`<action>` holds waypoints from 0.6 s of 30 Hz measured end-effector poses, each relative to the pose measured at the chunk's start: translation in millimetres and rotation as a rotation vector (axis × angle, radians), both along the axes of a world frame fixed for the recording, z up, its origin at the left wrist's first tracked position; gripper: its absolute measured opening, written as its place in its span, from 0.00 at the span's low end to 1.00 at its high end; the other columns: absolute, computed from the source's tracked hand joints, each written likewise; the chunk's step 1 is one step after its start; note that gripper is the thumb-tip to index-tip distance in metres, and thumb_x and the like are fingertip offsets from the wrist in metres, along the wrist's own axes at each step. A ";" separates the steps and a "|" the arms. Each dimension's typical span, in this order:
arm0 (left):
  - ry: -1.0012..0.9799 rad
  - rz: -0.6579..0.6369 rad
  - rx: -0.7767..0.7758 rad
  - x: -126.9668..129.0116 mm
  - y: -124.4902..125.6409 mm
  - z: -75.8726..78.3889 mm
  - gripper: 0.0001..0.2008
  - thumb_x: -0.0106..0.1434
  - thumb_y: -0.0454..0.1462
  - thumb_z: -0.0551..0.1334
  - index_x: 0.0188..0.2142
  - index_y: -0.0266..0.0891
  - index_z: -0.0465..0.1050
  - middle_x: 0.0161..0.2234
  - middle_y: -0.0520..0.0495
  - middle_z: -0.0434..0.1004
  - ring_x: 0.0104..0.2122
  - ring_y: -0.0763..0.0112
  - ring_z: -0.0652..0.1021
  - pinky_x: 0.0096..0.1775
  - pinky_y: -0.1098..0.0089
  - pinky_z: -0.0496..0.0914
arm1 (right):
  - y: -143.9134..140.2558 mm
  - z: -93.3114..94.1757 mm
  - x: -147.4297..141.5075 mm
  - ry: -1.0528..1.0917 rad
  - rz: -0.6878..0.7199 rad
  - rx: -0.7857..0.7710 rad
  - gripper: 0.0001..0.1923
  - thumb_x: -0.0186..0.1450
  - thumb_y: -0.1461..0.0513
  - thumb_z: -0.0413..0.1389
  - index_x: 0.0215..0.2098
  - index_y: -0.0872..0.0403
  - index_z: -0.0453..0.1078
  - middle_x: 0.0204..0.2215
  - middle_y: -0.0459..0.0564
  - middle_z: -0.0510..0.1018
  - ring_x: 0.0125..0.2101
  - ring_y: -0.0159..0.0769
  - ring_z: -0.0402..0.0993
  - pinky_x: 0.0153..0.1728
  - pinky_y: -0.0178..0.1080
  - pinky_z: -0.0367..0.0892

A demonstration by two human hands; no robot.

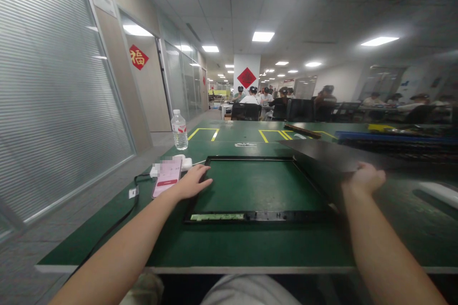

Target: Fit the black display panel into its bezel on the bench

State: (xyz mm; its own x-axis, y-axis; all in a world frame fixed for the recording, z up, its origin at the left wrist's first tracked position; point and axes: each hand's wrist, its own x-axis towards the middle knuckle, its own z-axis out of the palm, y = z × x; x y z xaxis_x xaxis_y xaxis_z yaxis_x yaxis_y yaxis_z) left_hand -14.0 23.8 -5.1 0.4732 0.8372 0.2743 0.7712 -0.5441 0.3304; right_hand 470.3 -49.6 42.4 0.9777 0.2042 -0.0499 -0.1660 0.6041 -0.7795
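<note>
A black rectangular frame [250, 217] lies flat on the green table [214, 248] in front of me. My left hand [193, 181] rests palm down on the frame's left edge, fingers together. My right hand [365, 177] grips the near edge of a dark flat panel [322, 157], which is lifted and tilted over the frame's right side. The panel hides the frame's right edge.
A phone with a pink screen [167, 177] and a white charger with a black cable [118, 221] lie left of the frame. A water bottle [179, 129] stands behind them. Dark trays [400, 145] are stacked at right. Several seated people work at tables further back.
</note>
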 end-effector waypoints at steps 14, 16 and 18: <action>0.112 -0.064 0.006 -4.1 10.9 -8.1 0.28 0.65 0.52 0.56 0.56 0.37 0.72 0.57 0.34 0.72 0.59 0.49 0.70 0.61 0.52 0.62 | 8.4 -20.9 14.8 0.005 -0.158 -0.071 0.21 0.49 0.74 0.51 0.39 0.51 0.56 0.39 0.45 0.68 0.39 0.32 0.72 0.42 0.36 0.73; 0.120 -0.058 -0.008 -3.3 9.9 -6.7 0.28 0.65 0.52 0.55 0.56 0.36 0.72 0.58 0.34 0.72 0.59 0.49 0.70 0.61 0.53 0.62 | 10.7 -24.4 18.3 0.006 -0.164 -0.096 0.22 0.50 0.74 0.50 0.40 0.51 0.56 0.41 0.46 0.69 0.40 0.32 0.73 0.42 0.35 0.74; 0.128 -0.054 -0.024 -2.6 8.5 -5.1 0.29 0.65 0.52 0.54 0.56 0.35 0.72 0.58 0.33 0.71 0.60 0.50 0.69 0.61 0.53 0.62 | 14.0 -29.0 23.4 -0.004 -0.120 -0.141 0.23 0.51 0.73 0.50 0.43 0.50 0.55 0.45 0.46 0.68 0.42 0.32 0.73 0.39 0.34 0.75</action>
